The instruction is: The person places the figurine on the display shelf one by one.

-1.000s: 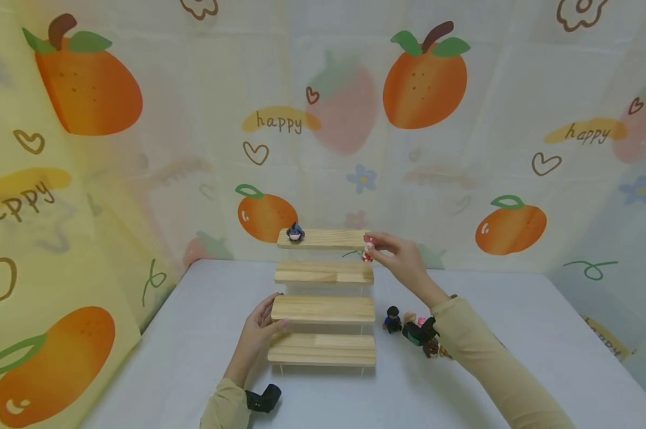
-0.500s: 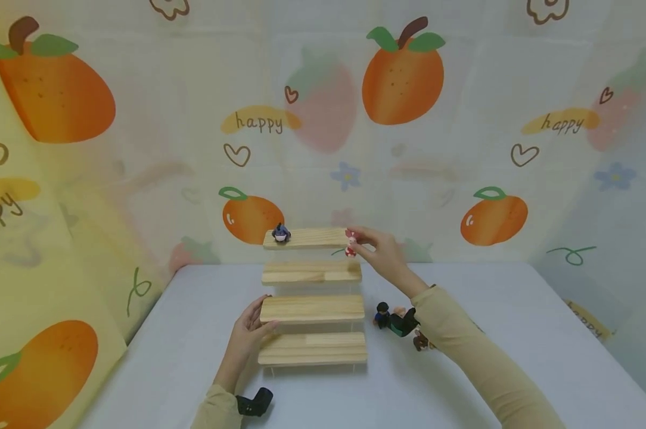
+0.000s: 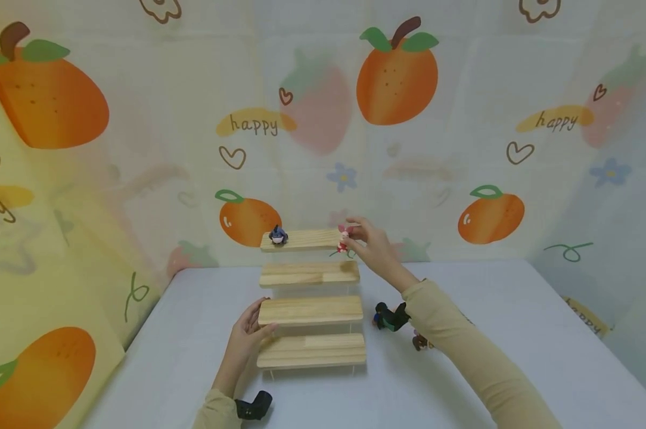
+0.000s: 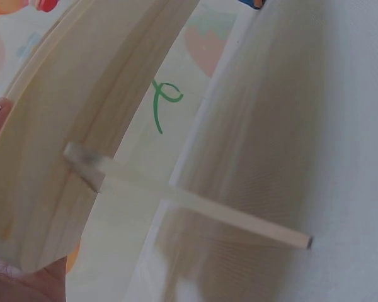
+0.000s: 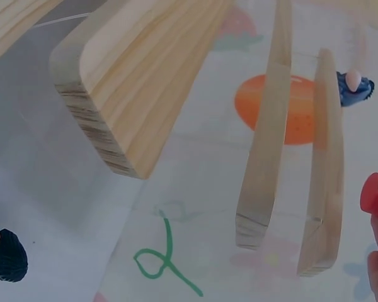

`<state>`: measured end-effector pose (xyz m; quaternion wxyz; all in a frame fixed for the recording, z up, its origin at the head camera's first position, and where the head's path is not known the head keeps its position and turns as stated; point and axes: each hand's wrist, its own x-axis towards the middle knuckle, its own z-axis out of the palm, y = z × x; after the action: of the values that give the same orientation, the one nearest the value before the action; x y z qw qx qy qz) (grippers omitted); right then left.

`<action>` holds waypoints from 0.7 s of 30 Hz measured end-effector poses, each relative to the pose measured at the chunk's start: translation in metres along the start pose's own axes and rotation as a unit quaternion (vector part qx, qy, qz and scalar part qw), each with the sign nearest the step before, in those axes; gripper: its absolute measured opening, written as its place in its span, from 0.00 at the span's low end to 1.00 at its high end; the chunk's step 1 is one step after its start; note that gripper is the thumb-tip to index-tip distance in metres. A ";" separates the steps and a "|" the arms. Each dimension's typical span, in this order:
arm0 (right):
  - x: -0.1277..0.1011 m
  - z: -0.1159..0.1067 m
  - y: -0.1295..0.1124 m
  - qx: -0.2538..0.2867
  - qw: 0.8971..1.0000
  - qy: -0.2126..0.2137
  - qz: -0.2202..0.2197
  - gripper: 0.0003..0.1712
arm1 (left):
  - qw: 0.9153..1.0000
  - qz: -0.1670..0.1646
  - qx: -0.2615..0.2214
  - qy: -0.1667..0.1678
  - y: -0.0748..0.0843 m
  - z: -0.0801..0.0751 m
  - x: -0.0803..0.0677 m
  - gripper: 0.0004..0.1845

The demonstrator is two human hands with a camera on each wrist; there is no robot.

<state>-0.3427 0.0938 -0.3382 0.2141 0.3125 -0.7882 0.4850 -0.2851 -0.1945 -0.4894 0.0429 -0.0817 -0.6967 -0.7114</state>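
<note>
My right hand (image 3: 376, 247) pinches a small pink-eared piglet figurine (image 3: 342, 239) with a red body, upright at the right end of the top shelf. In the right wrist view only its red lower part (image 5: 373, 195) shows, apart from the top board. Whether it touches that board in the head view I cannot tell. My left hand (image 3: 245, 330) grips the left end of a board of the four-step wooden display shelf (image 3: 311, 311), thumb in front. From the left wrist, that board (image 4: 82, 126) and a thin leg appear close up. A blue donkey figurine (image 3: 278, 235) sits at the top board's left end.
Right of the shelf, a dark-haired figurine (image 5: 9, 255) and a brown one (image 3: 421, 341) are on the white table (image 3: 194, 357), partly hidden by the right sleeve and a black wrist camera (image 3: 394, 319). A fruit-printed cloth (image 3: 441, 77) hangs behind.
My right hand has lifted the piglet figurine a little and brought it slightly left over the top board's end. The left hand keeps its grip. The head view has shifted.
</note>
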 end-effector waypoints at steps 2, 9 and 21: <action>0.000 0.000 -0.010 0.008 1.000 -0.002 0.008 0.22 | 1.000 0.001 -0.001 0.000 0.000 0.000 0.000 0.40; 0.008 0.006 -0.007 0.016 1.000 0.012 0.015 0.14 | 1.000 0.001 0.002 0.003 0.001 0.000 0.000 0.39; 0.020 0.028 0.009 0.028 0.999 0.004 0.029 0.14 | 1.000 0.015 0.012 0.005 -0.001 0.000 -0.001 0.38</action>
<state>-0.3642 0.0656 -0.3431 0.1945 0.2937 -0.7823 0.5138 -0.2847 -0.1941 -0.4902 0.0576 -0.0882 -0.7036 -0.7028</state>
